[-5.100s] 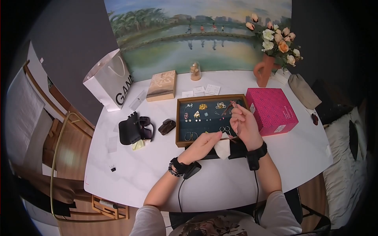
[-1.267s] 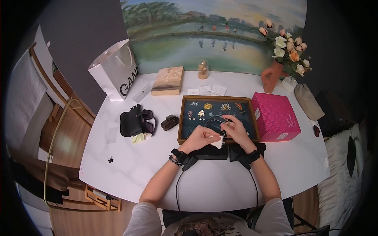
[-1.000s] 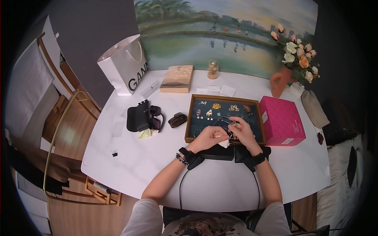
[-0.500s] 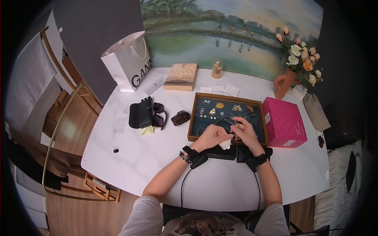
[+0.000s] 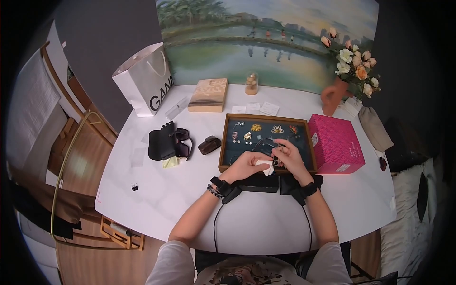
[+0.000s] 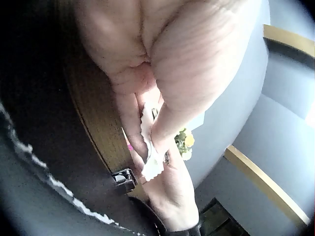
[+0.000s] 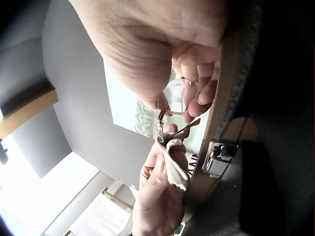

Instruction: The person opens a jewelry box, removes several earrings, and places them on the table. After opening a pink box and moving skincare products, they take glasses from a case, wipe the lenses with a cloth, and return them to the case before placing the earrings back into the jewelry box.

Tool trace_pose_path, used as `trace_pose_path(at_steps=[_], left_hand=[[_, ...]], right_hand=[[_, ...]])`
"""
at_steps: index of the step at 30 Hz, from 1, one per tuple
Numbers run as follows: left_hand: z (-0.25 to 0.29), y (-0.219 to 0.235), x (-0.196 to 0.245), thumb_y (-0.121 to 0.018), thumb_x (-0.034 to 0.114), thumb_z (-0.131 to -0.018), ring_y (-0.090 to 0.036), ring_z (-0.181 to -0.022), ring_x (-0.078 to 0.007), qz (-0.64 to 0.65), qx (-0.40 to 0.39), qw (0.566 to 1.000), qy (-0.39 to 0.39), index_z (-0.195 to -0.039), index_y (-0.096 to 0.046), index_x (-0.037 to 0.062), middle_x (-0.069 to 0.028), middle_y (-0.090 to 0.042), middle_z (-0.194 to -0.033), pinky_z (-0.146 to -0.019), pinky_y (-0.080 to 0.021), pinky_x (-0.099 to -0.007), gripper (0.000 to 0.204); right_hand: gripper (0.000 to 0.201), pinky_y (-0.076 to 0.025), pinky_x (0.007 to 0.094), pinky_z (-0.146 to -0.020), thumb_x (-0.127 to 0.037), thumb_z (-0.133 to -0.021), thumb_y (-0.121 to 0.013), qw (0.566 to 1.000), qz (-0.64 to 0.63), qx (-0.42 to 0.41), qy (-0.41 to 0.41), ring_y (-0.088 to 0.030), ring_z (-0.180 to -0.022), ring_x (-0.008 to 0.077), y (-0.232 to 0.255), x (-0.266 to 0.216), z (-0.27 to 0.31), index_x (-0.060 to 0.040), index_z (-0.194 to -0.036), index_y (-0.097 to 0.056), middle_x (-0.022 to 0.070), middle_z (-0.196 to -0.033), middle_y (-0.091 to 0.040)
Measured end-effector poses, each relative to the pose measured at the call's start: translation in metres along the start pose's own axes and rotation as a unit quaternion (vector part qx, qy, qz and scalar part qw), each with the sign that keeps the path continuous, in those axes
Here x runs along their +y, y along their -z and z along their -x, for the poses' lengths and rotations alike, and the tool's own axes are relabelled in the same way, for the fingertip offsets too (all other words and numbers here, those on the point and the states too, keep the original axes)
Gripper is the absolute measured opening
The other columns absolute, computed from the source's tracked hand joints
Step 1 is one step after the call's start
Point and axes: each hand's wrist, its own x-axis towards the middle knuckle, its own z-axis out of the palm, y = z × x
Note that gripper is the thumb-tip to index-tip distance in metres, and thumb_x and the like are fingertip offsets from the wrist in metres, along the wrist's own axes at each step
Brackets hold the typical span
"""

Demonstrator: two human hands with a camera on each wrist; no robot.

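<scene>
Both hands are close together over the front of a wooden-framed jewelry tray (image 5: 269, 116). My left hand (image 5: 244, 167) pinches a small white cloth (image 5: 264, 167) between thumb and fingers. In the right wrist view the cloth is folded round part of a thin metal arm of a pair of eyeglasses (image 7: 173, 96). My right hand (image 5: 290, 160) holds these glasses by the rim, thumb on one side and fingers on the other. The left wrist view shows the cloth's jagged edge; the fingers hide most of the glasses there.
Rings, chains and earrings lie in the tray. A pink box (image 5: 336, 145) stands at its right. To the left are a brown case (image 5: 209, 145), sunglasses (image 5: 184, 143) and a black case (image 5: 161, 142). Behind stand a paper bag (image 5: 142, 80), a wooden box (image 5: 208, 95) and a flower vase (image 5: 335, 96).
Since the oldest frame, my right hand has come down from above the tray's right side to meet the left hand, bringing the glasses lower. Lately the hands only shift slightly at the cloth.
</scene>
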Motion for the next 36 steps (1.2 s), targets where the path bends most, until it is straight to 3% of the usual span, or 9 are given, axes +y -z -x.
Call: trace_pose_path(at_steps=[3, 6, 9, 18, 30, 36], left_hand=[[0.0008, 0.0016, 0.0053, -0.069, 0.015, -0.103, -0.07, -0.088, -0.0072, 0.016, -0.029, 0.998, 0.051, -0.118, -0.071, -0.0024, -0.0038, -0.075, -0.101, -0.078, -0.057, -0.0226, 0.023], [0.0022, -0.0031, 0.0112, -0.068, 0.02, -0.104, -0.07, -0.084, -0.0072, 0.057, -0.009, 0.995, 0.077, -0.111, -0.069, -0.002, -0.0025, -0.074, -0.097, -0.077, -0.058, -0.0224, 0.023], [0.0008, -0.0047, 0.007, -0.067, 0.021, -0.105, -0.069, -0.086, -0.0063, 0.051, -0.004, 0.997, 0.05, -0.108, -0.067, -0.0012, -0.001, -0.072, -0.094, -0.078, -0.059, -0.0226, 0.022], [0.0, -0.0022, 0.0053, -0.067, 0.014, -0.104, -0.067, -0.092, -0.0066, 0.002, -0.002, 1.0, 0.008, -0.121, -0.072, -0.0007, -0.0022, -0.074, -0.102, -0.082, -0.059, -0.0234, 0.023], [-0.0008, -0.0008, 0.0063, -0.067, 0.021, -0.105, -0.071, -0.084, -0.0087, 0.012, -0.008, 0.998, 0.053, -0.113, -0.072, -0.0033, -0.0051, -0.076, -0.094, -0.076, -0.059, -0.0235, 0.026], [0.0004, 0.001, 0.0061, -0.067, 0.021, -0.105, -0.067, -0.082, -0.0048, -0.041, -0.006, 0.999, 0.017, -0.116, -0.075, -0.001, -0.001, -0.075, -0.093, -0.073, -0.056, -0.0212, 0.026]], right_hand=[[0.046, -0.047, 0.0186, -0.056, -0.021, -0.101, -0.071, 1.0, 0.004, -0.008, -0.002, -0.06, -0.066, 0.002, 0.0004, 0.0003, -0.0001, -0.0031, -0.14, -0.054, 0.0014, -0.091, -0.073], [0.046, -0.047, 0.0185, -0.056, -0.022, -0.101, -0.071, 1.0, -0.001, -0.006, -0.004, -0.06, -0.065, 0.002, 0.0, 0.0001, 0.0001, -0.0032, -0.14, -0.054, 0.0013, -0.09, -0.073], [0.046, -0.047, 0.0184, -0.056, -0.023, -0.101, -0.071, 1.0, -0.004, -0.016, 0.001, -0.061, -0.064, 0.0024, 0.0006, 0.0012, -0.0002, -0.0033, -0.139, -0.054, 0.0014, -0.089, -0.073], [0.045, -0.046, 0.0186, -0.055, -0.018, -0.1, -0.071, 1.0, -0.011, -0.017, 0.002, -0.06, -0.064, 0.0025, -0.0011, -0.0012, 0.0014, -0.0025, -0.139, -0.055, 0.0014, -0.09, -0.073], [0.043, -0.046, 0.0188, -0.055, -0.017, -0.101, -0.07, 0.999, -0.005, -0.036, 0.001, -0.06, -0.065, 0.0022, -0.0011, -0.003, 0.0016, -0.0032, -0.138, -0.055, 0.0019, -0.089, -0.073], [0.042, -0.047, 0.0187, -0.055, -0.017, -0.101, -0.07, 0.999, -0.004, -0.036, -0.002, -0.061, -0.066, 0.0021, -0.001, -0.0032, 0.0018, -0.0033, -0.138, -0.056, 0.0023, -0.09, -0.073]])
